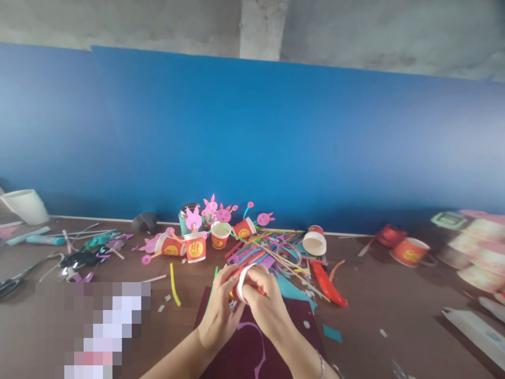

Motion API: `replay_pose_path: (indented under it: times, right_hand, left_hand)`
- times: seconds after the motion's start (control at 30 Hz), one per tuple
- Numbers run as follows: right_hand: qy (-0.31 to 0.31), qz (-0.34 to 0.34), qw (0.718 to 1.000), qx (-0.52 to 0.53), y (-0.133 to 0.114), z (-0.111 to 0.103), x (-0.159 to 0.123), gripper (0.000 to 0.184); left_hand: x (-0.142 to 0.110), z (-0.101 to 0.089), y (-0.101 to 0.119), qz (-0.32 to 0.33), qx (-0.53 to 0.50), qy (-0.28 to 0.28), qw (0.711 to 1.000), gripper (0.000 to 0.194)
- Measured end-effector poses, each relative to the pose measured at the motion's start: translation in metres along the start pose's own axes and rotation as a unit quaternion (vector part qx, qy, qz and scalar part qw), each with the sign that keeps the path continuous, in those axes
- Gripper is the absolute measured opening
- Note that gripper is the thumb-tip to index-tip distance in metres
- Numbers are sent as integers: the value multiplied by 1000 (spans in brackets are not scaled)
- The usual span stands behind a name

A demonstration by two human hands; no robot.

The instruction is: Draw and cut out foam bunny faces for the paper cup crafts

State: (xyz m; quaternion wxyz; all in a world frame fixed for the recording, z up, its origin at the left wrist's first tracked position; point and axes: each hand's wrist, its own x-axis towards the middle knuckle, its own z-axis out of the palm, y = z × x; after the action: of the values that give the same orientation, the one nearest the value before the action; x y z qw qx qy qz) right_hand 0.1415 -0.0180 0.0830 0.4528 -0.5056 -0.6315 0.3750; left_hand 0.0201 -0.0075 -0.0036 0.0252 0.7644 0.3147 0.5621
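Note:
Above a dark maroon board [224,358], both hands are closed on a red paper cup [241,287] with a white rim, tipped so that its mouth faces right. My left hand [221,302] wraps the cup's outer side. The fingers of my right hand [265,297] bend over the rim, partly inside the mouth; what their tips touch is hidden. A curved purple paper strip [261,342] lies on the board beneath my wrists. Just beyond the hands is a heap of coloured strips and sticks [272,258].
Several red paper cups with pink paper animal faces [195,247] stand or lie at the back, before a blue partition [252,142]. A red pouch-like item [329,287] and a tipped cup [314,243] are right of the heap. Black-handled scissors [16,284] lie left; patterned cups [485,252] stand right.

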Motion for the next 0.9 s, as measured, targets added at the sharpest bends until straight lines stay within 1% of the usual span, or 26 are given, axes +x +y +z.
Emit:
replay_pose_path:
  times: [0.13,0.2,0.27,0.33,0.43,0.53,0.6,0.63,0.7,0.8,0.9]
  right_hand:
    - [-29,69,991,108,-1,-1,0,13]
    - [-50,89,982,156,0,0,1,15]
    - [-61,97,978,172,1,-1,2,15]
    - [-64,79,984,147,1,-2,4,12]
    - [-71,24,990,116,-3,-7,4,9]
    - [-84,-21,989,116,-9,-13,2,20]
    - [-102,-57,988,101,-12,-17,1,28]
    - [-113,-75,987,90,-13,-19,1,30]
    - [-134,-97,984,67,-13,-21,1,25]
    - [-137,-95,984,56,-11,-22,2,14]
    - [-131,-116,984,34,-9,-19,2,9]
  left_hand:
    - [1,1,1,15,23,1,1000,56]
    - [0,2,0,17,22,3,1000,57]
    - [-1,4,-2,4,11,7,1000,57]
    - [-2,5,-5,-31,-19,13,999,56]
    - [-4,7,-7,-100,-91,17,991,58]
    - [-5,7,-6,-165,-181,24,969,59]
    - [-4,7,-4,-193,-245,27,950,57]
    - [-4,7,-3,-201,-272,26,941,56]
    - [-4,7,-2,-213,-302,23,929,53]
    - [-4,6,0,-222,-303,15,927,52]
    - [-3,4,2,-212,-306,1,928,53]
